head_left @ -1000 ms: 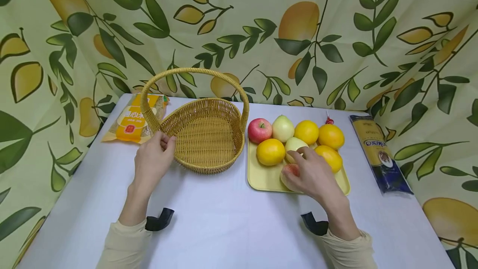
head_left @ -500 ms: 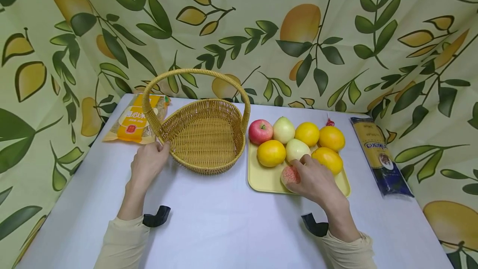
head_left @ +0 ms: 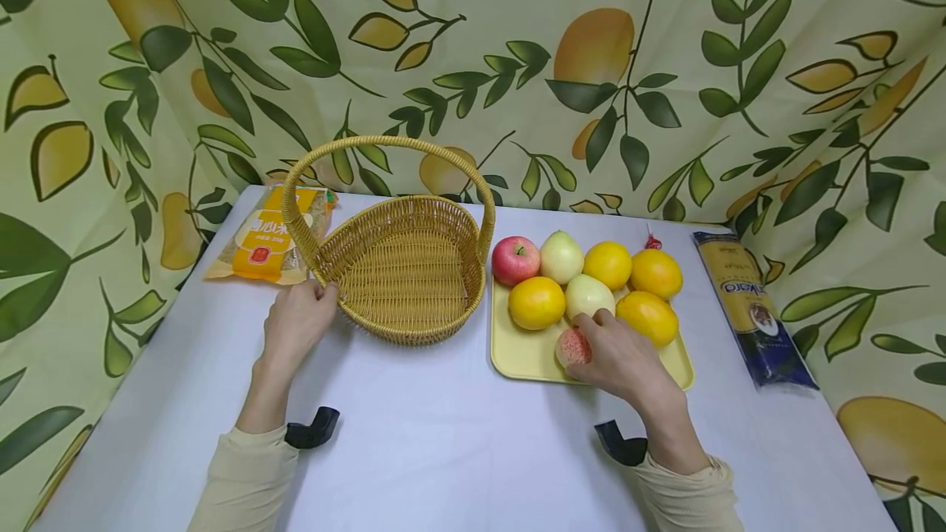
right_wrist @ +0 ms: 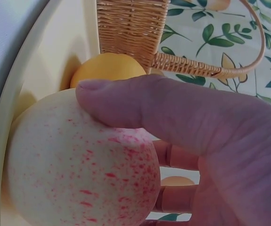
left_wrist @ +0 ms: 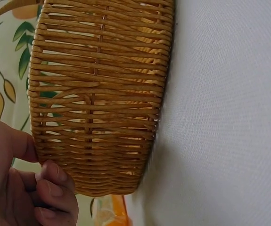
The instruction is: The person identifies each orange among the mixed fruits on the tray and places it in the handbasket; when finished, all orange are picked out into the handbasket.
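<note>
A woven wicker basket [head_left: 406, 269] with a tall arched handle stands left of centre. My left hand [head_left: 299, 320] pinches its near left rim; the left wrist view shows the thumb and curled fingers [left_wrist: 55, 190] at the rim edge. On the yellow tray [head_left: 521, 355] at right lies a pale peach [head_left: 573, 348] with red speckles. My right hand [head_left: 626, 358] grips this peach, the thumb [right_wrist: 111, 103] across its top and the fingers behind it, partly hidden. Beside it are a pale green pear [head_left: 589, 295] and a yellow-orange fruit [head_left: 535, 303].
The tray's far part holds a red apple [head_left: 516, 260], another pale pear [head_left: 562, 257] and several yellow-orange fruits [head_left: 649, 318]. A yellow food packet [head_left: 269, 236] lies behind the basket's left side. A blue and gold packet [head_left: 754, 310] lies at far right.
My left hand has moved slightly left and down, onto the basket's rim. My right hand's fingers have settled lower around the peach, which stays on the tray.
</note>
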Available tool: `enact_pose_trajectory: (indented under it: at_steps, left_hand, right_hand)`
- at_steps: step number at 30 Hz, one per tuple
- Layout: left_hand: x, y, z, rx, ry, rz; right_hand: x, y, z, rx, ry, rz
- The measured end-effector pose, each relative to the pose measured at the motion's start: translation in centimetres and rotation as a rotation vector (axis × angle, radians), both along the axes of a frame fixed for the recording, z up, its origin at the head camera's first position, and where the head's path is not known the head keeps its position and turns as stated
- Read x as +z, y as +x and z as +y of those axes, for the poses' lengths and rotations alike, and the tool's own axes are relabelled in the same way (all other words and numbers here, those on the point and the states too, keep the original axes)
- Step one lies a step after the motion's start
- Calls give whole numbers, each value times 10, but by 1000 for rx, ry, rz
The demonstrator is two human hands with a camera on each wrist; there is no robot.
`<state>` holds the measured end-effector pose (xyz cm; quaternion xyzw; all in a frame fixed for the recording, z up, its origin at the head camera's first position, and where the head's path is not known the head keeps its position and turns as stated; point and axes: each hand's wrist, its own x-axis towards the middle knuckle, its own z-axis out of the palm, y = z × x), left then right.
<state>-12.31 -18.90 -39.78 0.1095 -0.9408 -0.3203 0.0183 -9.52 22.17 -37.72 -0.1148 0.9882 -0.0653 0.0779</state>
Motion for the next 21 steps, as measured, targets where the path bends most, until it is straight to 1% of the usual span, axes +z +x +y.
enact_pose_trajectory:
  at_steps: [6, 16, 19, 21]
  left_hand:
    - [1, 0, 0, 6, -9, -13]
    - [1, -1, 0, 5, -17, -3]
    - [1, 0, 0, 3, -15, -7]
    - [1, 0, 0, 4, -14, -12]
  right_hand:
    - [-1, -1, 0, 0, -6, 0]
    - [2, 0, 2, 5, -11, -2]
    - [6, -1, 5, -1, -30, 12]
    - [9, -2, 8, -26, -50, 36]
